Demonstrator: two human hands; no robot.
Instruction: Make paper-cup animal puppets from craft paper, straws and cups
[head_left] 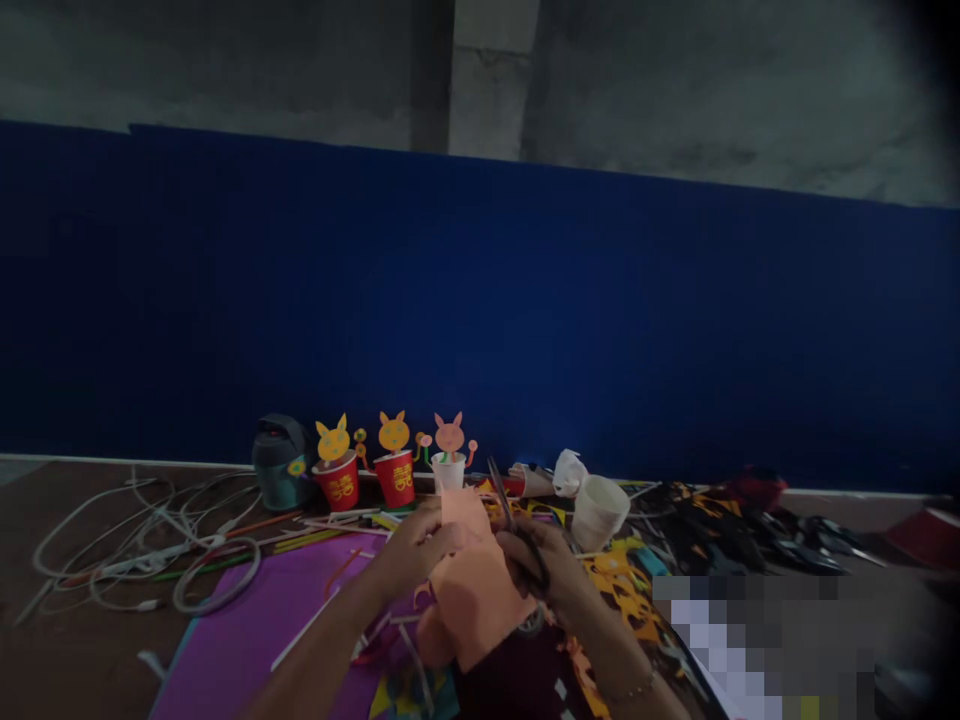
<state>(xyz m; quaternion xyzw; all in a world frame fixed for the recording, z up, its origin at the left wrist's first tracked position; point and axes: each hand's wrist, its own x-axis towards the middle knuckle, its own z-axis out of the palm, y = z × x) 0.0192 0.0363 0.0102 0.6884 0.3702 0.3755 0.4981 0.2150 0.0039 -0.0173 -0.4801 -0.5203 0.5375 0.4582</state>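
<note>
My left hand (418, 548) pinches a sheet of salmon-orange paper (480, 610) by its upper left part. The paper has a cut, uneven upper edge and hangs at an angle in front of me. In my right hand (553, 562) is a pair of scissors (501, 490) with dark handles, fingers wrapped around them. Their blades point up and away, just right of the paper's top; whether they touch it I cannot tell. Behind stand a white cup with a pink paper cat (450, 437) and two red cups (394, 478) with yellow-orange paper cats.
Purple sheets (285, 610) lie at left, near tangled white cables (187, 545) and a dark teal flask (281, 462). Right of my hands are a white paper cup (600, 510), crumpled white paper (570, 472) and yellow-orange offcuts (634, 590). A blue panel (480, 300) rises behind.
</note>
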